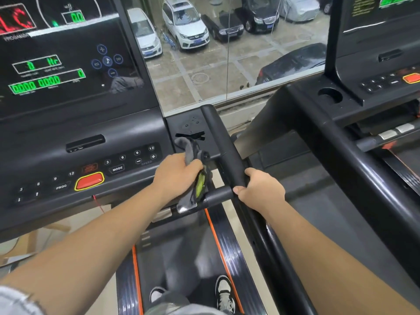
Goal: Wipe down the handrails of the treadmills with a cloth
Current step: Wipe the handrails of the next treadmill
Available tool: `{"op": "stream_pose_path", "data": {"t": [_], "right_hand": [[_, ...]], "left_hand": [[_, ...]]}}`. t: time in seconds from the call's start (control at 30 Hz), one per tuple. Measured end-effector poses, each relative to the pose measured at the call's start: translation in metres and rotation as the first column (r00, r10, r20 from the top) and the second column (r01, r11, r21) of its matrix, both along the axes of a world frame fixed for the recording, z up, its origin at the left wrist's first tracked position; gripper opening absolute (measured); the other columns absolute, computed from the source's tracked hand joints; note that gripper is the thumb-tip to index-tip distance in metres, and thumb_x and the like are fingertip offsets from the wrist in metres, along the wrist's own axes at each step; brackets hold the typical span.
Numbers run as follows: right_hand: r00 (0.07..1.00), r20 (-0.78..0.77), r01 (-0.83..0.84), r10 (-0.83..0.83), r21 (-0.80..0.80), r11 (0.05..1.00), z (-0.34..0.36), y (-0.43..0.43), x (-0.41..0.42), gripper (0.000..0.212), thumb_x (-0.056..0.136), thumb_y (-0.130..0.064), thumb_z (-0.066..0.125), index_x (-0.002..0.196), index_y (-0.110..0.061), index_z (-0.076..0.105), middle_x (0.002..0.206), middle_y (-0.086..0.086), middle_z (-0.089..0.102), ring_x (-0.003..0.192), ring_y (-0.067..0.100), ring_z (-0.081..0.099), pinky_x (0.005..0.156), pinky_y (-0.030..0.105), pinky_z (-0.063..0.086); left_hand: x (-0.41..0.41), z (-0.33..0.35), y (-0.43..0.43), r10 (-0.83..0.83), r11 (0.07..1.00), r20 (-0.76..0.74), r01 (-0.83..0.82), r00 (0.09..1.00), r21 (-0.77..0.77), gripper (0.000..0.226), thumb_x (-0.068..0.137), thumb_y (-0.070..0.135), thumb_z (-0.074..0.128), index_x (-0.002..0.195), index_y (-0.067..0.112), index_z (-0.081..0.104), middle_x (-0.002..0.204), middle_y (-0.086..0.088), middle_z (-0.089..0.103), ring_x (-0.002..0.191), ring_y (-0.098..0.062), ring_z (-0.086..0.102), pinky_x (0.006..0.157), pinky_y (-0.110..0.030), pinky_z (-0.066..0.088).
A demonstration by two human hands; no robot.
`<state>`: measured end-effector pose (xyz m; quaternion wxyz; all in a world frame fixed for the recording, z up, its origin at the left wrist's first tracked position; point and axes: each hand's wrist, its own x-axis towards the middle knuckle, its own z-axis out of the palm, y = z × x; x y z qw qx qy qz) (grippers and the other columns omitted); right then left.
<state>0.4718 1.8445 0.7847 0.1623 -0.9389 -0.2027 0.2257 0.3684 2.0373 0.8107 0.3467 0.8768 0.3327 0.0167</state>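
Two black-and-white sneakers (225,294) stand on the dark treadmill belt (181,253), partly hidden by grey trouser legs (172,303). Above, the left hand (176,173) curls round a crumpled grey cloth (188,151) with a yellow-green patch, which hides the inner end of the short black crossbar (219,195), while the right hand (261,189) wraps the black padded handrail (223,142) where the bars meet, its fingertips hidden. Beyond, the small labels on the black console (91,130) are too blurred to read.

Grey L sleeve (13,298), grey trousers (172,302), blk/wht sneakers (225,294).
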Motion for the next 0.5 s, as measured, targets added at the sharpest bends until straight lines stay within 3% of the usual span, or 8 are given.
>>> {"op": "stream_pose_path", "data": {"t": [0.07,0.13,0.2,0.33,0.4,0.43,0.5], "right_hand": [[1.0,-0.013,0.005,-0.005,-0.007,1.0,0.0,0.0,0.0,0.042,0.091,-0.046,0.066,0.127,-0.027,0.056,0.104,-0.006,0.064,0.101,0.024,0.062,0.076,0.034,0.047],[1.0,0.011,0.013,-0.013,0.006,1.0,-0.002,0.001,-0.001,0.033,0.089,-0.042,0.066,0.117,-0.026,0.058,0.106,-0.004,0.066,0.098,0.025,0.062,0.074,0.032,0.043],[0.999,0.039,0.014,-0.015,0.03,0.999,-0.004,0.003,-0.003,0.022,0.087,-0.038,0.064,0.104,-0.025,0.057,0.101,-0.003,0.066,0.091,0.024,0.062,0.072,0.03,0.043],[0.999,0.038,-0.009,0.009,-0.013,1.0,0.001,0.009,-0.007,0.025,0.082,-0.034,0.065,0.103,-0.025,0.053,0.101,0.0,0.065,0.091,0.026,0.063,0.075,0.034,0.052],[0.999,0.036,-0.014,0.015,-0.049,0.999,0.0,0.007,-0.007,0.028,0.084,-0.034,0.065,0.107,-0.025,0.052,0.104,0.001,0.064,0.095,0.028,0.064,0.077,0.035,0.052],[0.999,0.036,-0.021,0.024,-0.067,0.998,-0.001,0.006,-0.008,0.029,0.086,-0.036,0.064,0.111,-0.025,0.053,0.108,0.002,0.063,0.099,0.029,0.063,0.077,0.036,0.051],[0.995,0.075,-0.051,0.062,-0.135,0.989,-0.002,0.007,-0.011,0.038,0.093,-0.041,0.061,0.124,-0.021,0.052,0.122,0.006,0.056,0.114,0.031,0.057,0.082,0.04,0.049]], "left_hand": [[0.008,-0.015,-0.021,-0.146,0.976,-0.11,0.161,0.983,0.145,0.034,0.093,0.046,0.051,0.075,0.016,0.055,0.077,-0.004,0.066,0.079,-0.029,0.062,0.069,-0.038,0.047],[0.014,-0.042,-0.049,-0.288,0.941,-0.26,0.323,0.922,0.102,0.031,0.094,0.05,0.049,0.094,0.019,0.054,0.102,-0.007,0.066,0.099,-0.032,0.062,0.08,-0.04,0.05],[0.017,-0.061,-0.062,-0.295,0.931,-0.286,0.341,0.912,0.127,0.037,0.091,0.055,0.048,0.108,0.022,0.052,0.115,-0.004,0.061,0.109,-0.03,0.058,0.086,-0.044,0.052],[-0.007,-0.079,-0.065,-0.306,0.847,-0.256,0.384,0.917,0.367,0.036,0.091,0.045,0.055,0.116,0.02,0.053,0.12,-0.002,0.057,0.11,-0.029,0.051,0.084,-0.044,0.052],[-0.026,-0.084,-0.075,-0.343,0.76,-0.245,0.421,0.907,0.495,0.04,0.087,0.039,0.056,0.12,0.016,0.057,0.124,-0.004,0.057,0.118,-0.031,0.049,0.096,-0.043,0.048],[-0.038,-0.084,-0.08,-0.363,0.749,-0.214,0.421,0.907,0.512,0.04,0.084,0.036,0.059,0.118,0.015,0.06,0.122,-0.005,0.058,0.12,-0.033,0.049,0.1,-0.044,0.046],[-0.063,-0.08,-0.091,-0.411,0.761,-0.141,0.424,0.901,0.49,0.033,0.076,0.031,0.067,0.105,0.016,0.063,0.11,-0.004,0.061,0.112,-0.031,0.054,0.094,-0.042,0.05]]}}
